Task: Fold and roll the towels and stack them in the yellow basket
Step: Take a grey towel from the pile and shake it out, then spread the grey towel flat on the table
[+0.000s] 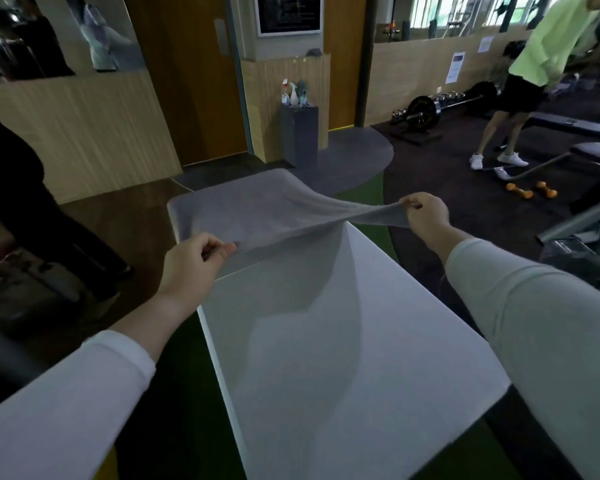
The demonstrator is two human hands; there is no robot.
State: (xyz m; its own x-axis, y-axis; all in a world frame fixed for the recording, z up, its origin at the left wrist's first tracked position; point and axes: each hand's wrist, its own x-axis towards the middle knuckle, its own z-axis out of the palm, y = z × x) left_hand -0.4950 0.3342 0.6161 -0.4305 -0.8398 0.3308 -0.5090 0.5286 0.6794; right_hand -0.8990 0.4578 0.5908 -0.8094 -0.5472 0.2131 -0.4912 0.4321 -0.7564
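Both hands pinch a grey towel (257, 213) above the white table (326, 358): left hand (191, 265) at nine o'clock, right hand (425, 214) at two o'clock.

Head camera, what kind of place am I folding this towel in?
Most likely a gym: a loaded barbell lies on the floor back right, with orange dumbbells and a weight bench nearby.

White table (343, 358) under grey towel (243, 213)
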